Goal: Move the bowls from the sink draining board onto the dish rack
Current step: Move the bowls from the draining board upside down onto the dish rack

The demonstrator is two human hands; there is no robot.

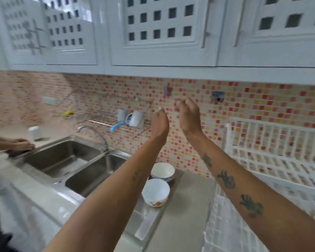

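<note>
Two white bowls stand on the steel draining board (147, 220) right of the double sink: a near bowl (155, 192) and a far bowl (162, 171), which seems to rest on another bowl. The white plastic dish rack (273, 148) sits at the right against the tiled wall. Both my arms are raised well above the bowls. My left hand (159, 124) is held edge-on with fingers together and holds nothing. My right hand (188, 114) has loosely curled fingers and also holds nothing. The two hands are close together, apart from the bowls and the rack.
A double steel sink (65, 160) with a curved tap (94, 131) lies to the left. A wall wire shelf (105, 118) carries cups. Another person's hand (20, 145) rests at the sink's left edge. White cabinets (162, 33) hang overhead. A white cloth (224, 231) lies under the rack.
</note>
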